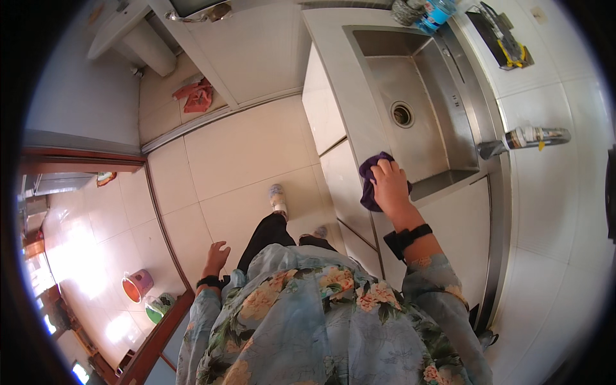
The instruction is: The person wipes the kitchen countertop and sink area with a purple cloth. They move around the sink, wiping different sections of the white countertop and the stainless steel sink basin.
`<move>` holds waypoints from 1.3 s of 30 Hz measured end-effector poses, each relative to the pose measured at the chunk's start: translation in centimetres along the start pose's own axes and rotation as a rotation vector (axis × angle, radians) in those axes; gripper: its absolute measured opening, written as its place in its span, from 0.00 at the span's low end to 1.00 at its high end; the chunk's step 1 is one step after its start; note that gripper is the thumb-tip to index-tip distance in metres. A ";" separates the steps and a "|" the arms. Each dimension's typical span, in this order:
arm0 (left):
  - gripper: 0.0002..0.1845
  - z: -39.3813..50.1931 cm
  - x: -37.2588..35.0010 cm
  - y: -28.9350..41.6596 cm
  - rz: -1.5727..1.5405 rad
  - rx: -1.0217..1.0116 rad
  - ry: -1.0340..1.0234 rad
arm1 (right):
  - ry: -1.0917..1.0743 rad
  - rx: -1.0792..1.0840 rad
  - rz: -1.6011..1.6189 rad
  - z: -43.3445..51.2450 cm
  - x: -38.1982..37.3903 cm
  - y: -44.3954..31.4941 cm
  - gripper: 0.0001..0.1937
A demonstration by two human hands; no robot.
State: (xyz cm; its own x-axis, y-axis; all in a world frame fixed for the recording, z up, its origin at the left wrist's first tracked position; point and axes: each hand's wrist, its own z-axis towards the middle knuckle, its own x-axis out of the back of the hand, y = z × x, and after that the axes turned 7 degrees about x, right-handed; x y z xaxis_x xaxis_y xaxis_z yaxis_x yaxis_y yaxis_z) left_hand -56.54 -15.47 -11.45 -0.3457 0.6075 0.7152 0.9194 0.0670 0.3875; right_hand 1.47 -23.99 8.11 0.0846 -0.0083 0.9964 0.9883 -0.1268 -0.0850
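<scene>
My right hand (391, 187) is closed on a dark purple cloth (369, 196), pressed on the pale countertop at the near front corner of a stainless steel sink (409, 86). Its drain opening (402, 114) shows in the basin's floor. Beyond the basin, a metal faucet (534, 138) extends by the tiled wall. My left hand (217, 257) hangs at my left side above the floor, holding nothing, its fingers loosely apart. Both wrists wear black bands.
A blue-labelled plastic bottle (437, 15) and a grey woven-looking item (406, 12) stand at the sink's far end. A wall rack (500, 38) holds tools. White cabinets (351, 192) line the counter's front. A red plastic bag (198, 95) and a bucket (137, 286) are on the floor.
</scene>
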 end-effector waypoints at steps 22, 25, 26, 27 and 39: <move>0.21 -2.7 -1.0 -0.6 -0.064 0.057 -0.027 | 0.067 -0.016 0.050 -1.4 -0.9 -3.7 0.26; 0.21 -3.6 -2.1 -2.3 -0.054 0.062 -0.071 | 0.063 0.006 0.091 -6.5 -0.5 -4.6 0.27; 0.21 -3.9 -2.3 -2.7 -0.072 0.025 -0.075 | 0.074 0.019 0.096 -8.5 -0.3 -4.9 0.27; 0.21 -4.2 -2.5 -3.0 -0.053 0.015 -0.091 | 0.072 0.024 0.098 -10.5 -0.1 -5.2 0.27; 0.22 -2.4 -3.9 1.2 0.002 -0.077 -0.068 | -0.081 -0.244 0.264 -38.8 -1.7 -7.7 0.27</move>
State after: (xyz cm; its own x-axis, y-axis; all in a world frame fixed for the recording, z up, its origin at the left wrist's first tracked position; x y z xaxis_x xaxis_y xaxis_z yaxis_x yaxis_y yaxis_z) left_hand -54.50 -19.62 -12.38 -0.3284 0.6598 0.6759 0.9018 0.0063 0.4320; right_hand -11.20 -61.48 7.19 0.3522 0.0055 0.9359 0.8727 -0.3633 -0.3263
